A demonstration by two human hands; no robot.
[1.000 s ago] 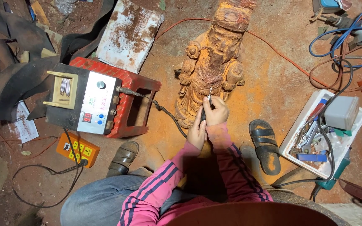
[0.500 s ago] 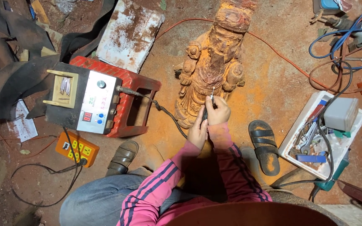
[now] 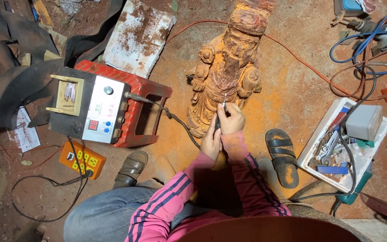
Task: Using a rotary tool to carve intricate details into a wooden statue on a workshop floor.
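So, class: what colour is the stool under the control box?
Red, seen in the head view: the stool under the control box.

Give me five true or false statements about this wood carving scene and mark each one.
1. The right hand holds a thin metal-tipped rotary tool against the orange wooden statue. True.
2. The black and white control box sits on a blue stool. False: the stool is red.
3. The left hand rests on the orange power strip. False: it is by the statue's base.
4. The white tray of hand tools lies to the person's right. True.
5. The statue stands upright. False: it lies on the ground.
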